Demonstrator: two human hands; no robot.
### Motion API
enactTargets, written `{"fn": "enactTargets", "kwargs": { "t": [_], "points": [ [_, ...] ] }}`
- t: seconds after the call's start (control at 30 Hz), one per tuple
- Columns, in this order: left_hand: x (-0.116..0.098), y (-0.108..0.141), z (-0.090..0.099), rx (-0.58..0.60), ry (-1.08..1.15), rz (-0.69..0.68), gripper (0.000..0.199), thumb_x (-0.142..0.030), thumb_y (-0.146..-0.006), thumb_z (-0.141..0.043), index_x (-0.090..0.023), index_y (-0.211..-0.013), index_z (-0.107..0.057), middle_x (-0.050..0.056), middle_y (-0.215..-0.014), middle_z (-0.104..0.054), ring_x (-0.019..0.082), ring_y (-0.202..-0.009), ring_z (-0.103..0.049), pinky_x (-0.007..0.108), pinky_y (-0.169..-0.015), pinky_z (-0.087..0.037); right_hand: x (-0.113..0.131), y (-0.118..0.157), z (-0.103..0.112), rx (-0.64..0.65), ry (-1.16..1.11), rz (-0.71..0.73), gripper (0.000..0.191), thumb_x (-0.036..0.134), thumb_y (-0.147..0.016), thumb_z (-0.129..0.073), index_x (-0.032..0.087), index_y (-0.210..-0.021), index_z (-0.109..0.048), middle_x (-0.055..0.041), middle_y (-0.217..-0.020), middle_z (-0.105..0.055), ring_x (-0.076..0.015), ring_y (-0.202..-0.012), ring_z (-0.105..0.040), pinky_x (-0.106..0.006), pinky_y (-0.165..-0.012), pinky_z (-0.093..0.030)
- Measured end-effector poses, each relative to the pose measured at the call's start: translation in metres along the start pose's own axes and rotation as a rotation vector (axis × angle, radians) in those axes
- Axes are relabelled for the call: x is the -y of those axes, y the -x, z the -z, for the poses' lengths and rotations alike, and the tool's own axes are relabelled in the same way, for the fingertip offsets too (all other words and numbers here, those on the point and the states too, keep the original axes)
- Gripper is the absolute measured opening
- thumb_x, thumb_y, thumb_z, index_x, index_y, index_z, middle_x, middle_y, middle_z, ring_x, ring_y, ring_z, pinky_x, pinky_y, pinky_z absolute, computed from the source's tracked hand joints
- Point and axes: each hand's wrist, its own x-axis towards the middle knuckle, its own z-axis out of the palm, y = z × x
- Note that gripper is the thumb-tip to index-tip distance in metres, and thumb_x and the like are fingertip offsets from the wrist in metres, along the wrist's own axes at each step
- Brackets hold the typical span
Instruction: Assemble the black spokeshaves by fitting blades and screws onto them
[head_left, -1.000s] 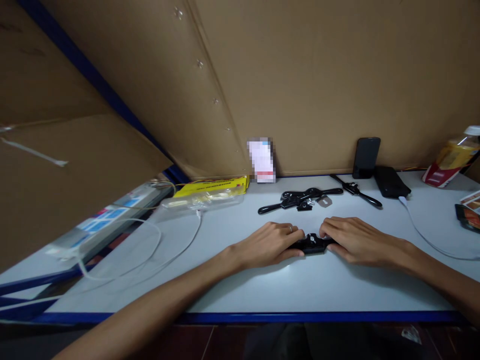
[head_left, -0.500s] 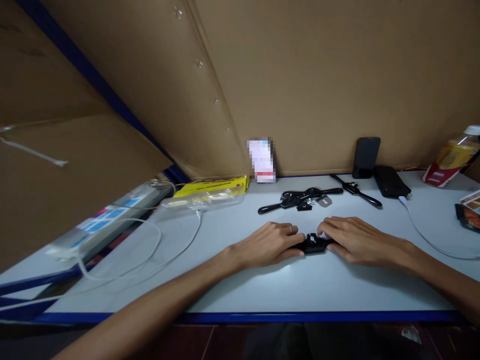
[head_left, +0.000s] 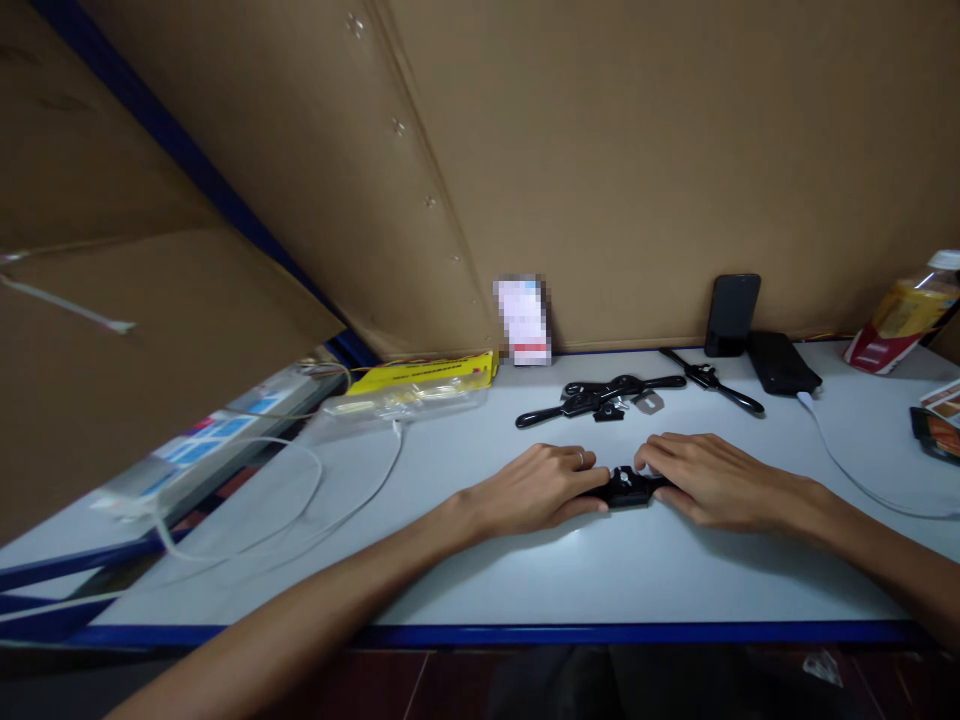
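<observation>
A black spokeshave (head_left: 628, 486) with a silver screw at its middle lies level over the grey tabletop (head_left: 480, 590). My left hand (head_left: 546, 486), with a ring on one finger, is closed round its left handle. Its right handle is in my right hand (head_left: 705, 482), thumb on the near side and fingers on the far side. Both handles are mostly hidden by my fingers. Beyond my hands, more black spokeshaves (head_left: 581, 403) lie crossed among loose metal pieces, including a grey slotted blade (head_left: 649, 402) and a small black plate (head_left: 609, 412).
Another spokeshave (head_left: 703, 376) lies at the back right, near a standing phone (head_left: 733, 315) and a black power bank (head_left: 784, 364) with a white cable. A drink bottle (head_left: 900, 318) stands far right. Yellow packaging (head_left: 427, 374) and a power strip (head_left: 225, 440) are at left. Cardboard walls the back.
</observation>
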Motion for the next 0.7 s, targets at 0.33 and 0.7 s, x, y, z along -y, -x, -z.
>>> {"fn": "enactTargets", "kwargs": {
  "t": [0.33,0.7],
  "points": [
    [0.0003,0.0006,-0.0010,0.029,-0.019,0.016,0.046,-0.051,-0.108,-0.030,-0.019,-0.099,-0.061,0.005,-0.088,-0.064,0.017,-0.071,-0.058,0.032,-0.060,-0.040,-0.0014,0.0015,-0.0003,-0.036,-0.029,0.053,0.051,0.011,-0.091,-0.051,0.025,-0.141,-0.047,-0.0082,-0.108,-0.065,-0.0224,-0.089,-0.061,-0.035,-0.076,-0.046],
    [0.0009,0.0007,-0.0021,0.026,-0.023,0.014,0.048,-0.053,-0.108,-0.028,-0.019,-0.104,-0.062,0.005,-0.088,-0.064,0.017,-0.072,-0.059,0.033,-0.061,-0.041,-0.0026,0.0017,-0.0021,-0.038,0.039,0.081,0.058,0.009,-0.092,-0.051,0.030,-0.147,-0.050,-0.0062,-0.102,-0.063,-0.0197,-0.081,-0.058,-0.031,-0.071,-0.042]
  ]
}}
